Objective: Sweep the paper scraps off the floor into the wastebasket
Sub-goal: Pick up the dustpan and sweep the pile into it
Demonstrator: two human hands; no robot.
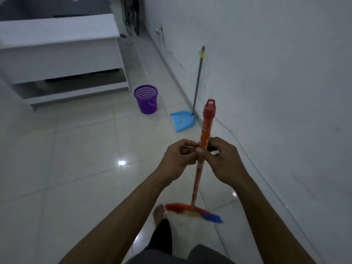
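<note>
Both the left hand (176,161) and right hand (223,162) are gripping the broom (206,128) at its upper handle, fingertips meeting; probably light, stiff shaft, soft bristles.

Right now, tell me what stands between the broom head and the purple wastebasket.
Nothing visible: bare floor runs from the broom head to the wastebasket. The blue dustpan lies right of that path.

The broom (204,134) had an orange stick and red, yellow and blue bristles. The wastebasket (146,99) was purple with little holes. The dustpan (181,121) was light blue.
</note>
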